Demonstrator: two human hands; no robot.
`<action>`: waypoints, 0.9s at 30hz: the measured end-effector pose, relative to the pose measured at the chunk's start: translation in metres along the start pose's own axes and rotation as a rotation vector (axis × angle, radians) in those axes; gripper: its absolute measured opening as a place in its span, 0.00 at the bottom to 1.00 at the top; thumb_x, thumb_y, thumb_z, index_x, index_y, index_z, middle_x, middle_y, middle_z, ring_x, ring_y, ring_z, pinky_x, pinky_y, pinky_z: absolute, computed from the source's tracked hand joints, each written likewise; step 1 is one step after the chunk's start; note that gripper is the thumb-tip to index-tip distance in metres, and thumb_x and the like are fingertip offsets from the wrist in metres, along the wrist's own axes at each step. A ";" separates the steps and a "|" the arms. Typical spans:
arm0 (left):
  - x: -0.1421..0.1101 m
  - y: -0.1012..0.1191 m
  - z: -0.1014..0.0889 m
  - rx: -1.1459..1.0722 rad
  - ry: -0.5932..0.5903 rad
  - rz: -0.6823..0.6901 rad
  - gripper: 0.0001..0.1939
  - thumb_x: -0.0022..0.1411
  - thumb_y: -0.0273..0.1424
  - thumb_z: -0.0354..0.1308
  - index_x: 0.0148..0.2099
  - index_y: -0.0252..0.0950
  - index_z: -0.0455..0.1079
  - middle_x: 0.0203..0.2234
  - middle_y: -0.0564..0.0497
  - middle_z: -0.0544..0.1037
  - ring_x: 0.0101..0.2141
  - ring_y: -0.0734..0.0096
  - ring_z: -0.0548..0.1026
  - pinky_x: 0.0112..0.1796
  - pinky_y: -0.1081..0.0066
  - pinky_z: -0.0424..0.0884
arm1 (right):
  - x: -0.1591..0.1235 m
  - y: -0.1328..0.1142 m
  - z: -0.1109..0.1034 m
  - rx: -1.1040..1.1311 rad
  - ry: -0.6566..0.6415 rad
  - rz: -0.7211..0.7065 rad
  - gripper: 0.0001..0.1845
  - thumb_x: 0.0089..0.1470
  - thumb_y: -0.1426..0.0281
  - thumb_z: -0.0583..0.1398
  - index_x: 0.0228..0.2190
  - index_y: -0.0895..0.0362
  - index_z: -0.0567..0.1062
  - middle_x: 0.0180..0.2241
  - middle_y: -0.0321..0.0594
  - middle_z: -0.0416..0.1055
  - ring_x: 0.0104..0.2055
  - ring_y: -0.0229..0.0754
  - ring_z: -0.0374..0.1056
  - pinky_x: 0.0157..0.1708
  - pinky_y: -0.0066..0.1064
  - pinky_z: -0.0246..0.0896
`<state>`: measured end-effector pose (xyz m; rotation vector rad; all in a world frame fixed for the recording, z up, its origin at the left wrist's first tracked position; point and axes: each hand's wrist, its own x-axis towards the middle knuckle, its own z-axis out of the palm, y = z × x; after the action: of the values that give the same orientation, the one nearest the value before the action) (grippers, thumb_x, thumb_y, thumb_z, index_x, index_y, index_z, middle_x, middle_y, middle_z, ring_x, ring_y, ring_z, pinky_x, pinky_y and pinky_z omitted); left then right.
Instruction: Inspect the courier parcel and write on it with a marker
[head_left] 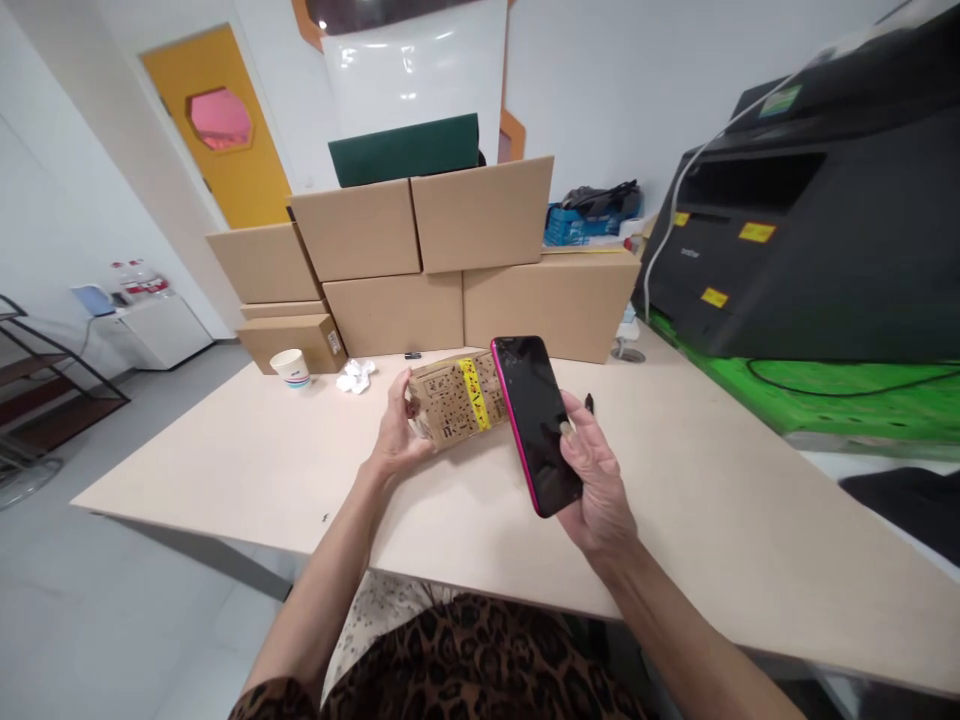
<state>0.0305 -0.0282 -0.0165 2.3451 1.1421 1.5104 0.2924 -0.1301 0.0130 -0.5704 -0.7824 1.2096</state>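
My left hand (398, 430) is closed around the left end of a small brown cardboard box (446, 400). Dark printing covers the box, and a yellow tape strip (474, 394) runs across it. In my right hand (596, 475) is a smartphone (534, 415) with a dark screen and a pink-red edge, tilted a little, my thumb resting on its face. The phone is in front of the box's right end and hides part of it. Both things are over the pale table (667, 530).
Large cardboard boxes (394, 310) are stacked along the table's back. A paper cup (290, 368), crumpled tissue (355, 376) and a small black item (412, 355) lie at the back left. A black pen-like object (589, 403) is beyond my right hand. A black printer (735, 240) stands right.
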 end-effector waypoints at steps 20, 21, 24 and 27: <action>0.013 0.005 -0.003 -0.045 -0.055 -0.064 0.62 0.42 0.36 0.75 0.74 0.41 0.45 0.59 0.38 0.68 0.40 0.63 0.75 0.38 0.64 0.76 | 0.005 0.021 0.027 -0.093 -0.095 -0.068 0.28 0.55 0.57 0.71 0.57 0.46 0.77 0.58 0.40 0.78 0.62 0.50 0.72 0.66 0.48 0.64; 0.013 0.005 -0.003 -0.044 -0.056 -0.070 0.62 0.41 0.35 0.75 0.74 0.41 0.45 0.59 0.39 0.68 0.40 0.63 0.75 0.38 0.64 0.76 | 0.005 0.021 0.027 -0.111 -0.115 -0.078 0.28 0.56 0.57 0.70 0.57 0.46 0.76 0.58 0.40 0.78 0.63 0.50 0.72 0.67 0.48 0.63; 0.014 0.005 -0.003 -0.049 -0.056 -0.085 0.62 0.42 0.35 0.75 0.73 0.41 0.46 0.58 0.39 0.69 0.39 0.63 0.75 0.38 0.63 0.76 | 0.003 0.025 0.026 -0.162 -0.177 -0.098 0.28 0.59 0.57 0.68 0.59 0.45 0.75 0.62 0.40 0.74 0.65 0.50 0.69 0.67 0.47 0.63; 0.017 0.004 -0.003 -0.093 -0.071 -0.096 0.61 0.43 0.36 0.76 0.73 0.40 0.46 0.57 0.38 0.71 0.41 0.60 0.77 0.40 0.60 0.78 | -0.002 0.031 0.026 -0.184 -0.223 -0.087 0.27 0.61 0.58 0.67 0.61 0.45 0.74 0.64 0.39 0.72 0.68 0.50 0.66 0.68 0.45 0.61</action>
<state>0.0335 -0.0208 -0.0007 2.2308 1.1250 1.4062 0.2531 -0.1243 0.0054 -0.5506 -1.1052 1.1399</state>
